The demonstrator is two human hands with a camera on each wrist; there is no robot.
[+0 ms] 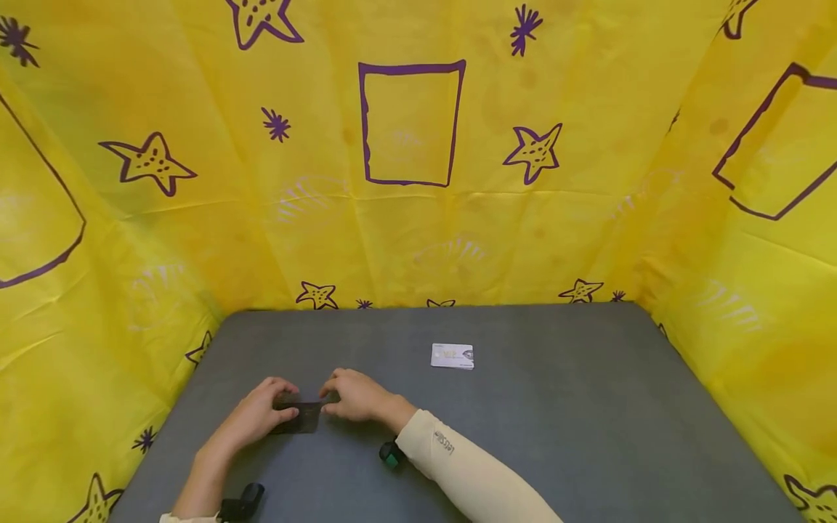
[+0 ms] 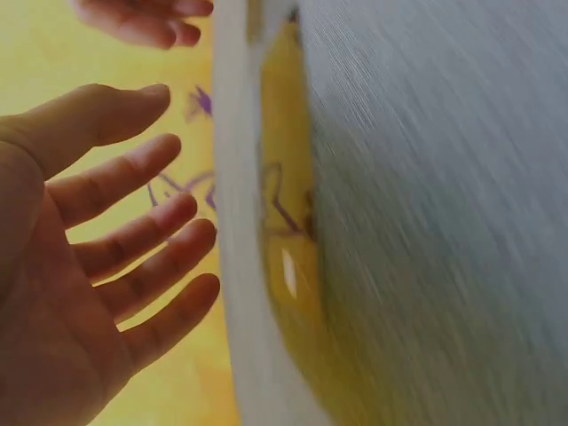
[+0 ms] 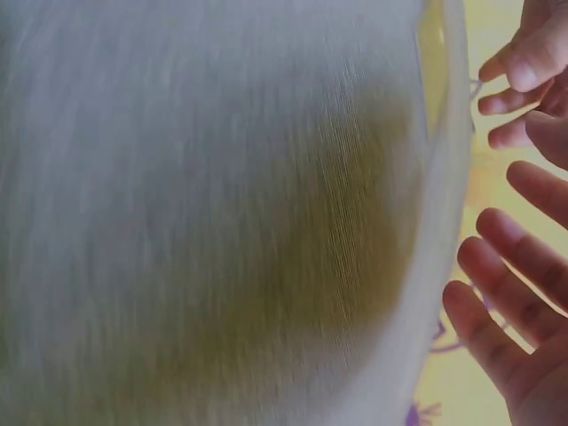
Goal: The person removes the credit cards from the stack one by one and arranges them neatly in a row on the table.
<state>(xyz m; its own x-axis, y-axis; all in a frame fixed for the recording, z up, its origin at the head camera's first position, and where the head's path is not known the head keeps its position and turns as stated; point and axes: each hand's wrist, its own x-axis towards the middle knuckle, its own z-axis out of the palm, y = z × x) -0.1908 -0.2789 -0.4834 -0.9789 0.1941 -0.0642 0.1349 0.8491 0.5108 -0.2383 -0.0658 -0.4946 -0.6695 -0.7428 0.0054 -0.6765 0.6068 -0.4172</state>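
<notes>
Grey tabletop (image 1: pixel 556 436); dark flat piece (image 1: pixel 304 420) lying left, white printed card (image 1: pixel 451 356) toward far side.

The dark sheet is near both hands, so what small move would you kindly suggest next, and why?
The right hand might pinch the dark sheet: its fingers are near the sheet's right end, but look spread in its wrist view.

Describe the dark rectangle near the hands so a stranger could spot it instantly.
Find the grey table inside the yellow walls. On its left half, partly behind the left hand and near the right hand, is the dark rectangle. Its darkness sets it apart from the white card farther back, to the right.
</notes>
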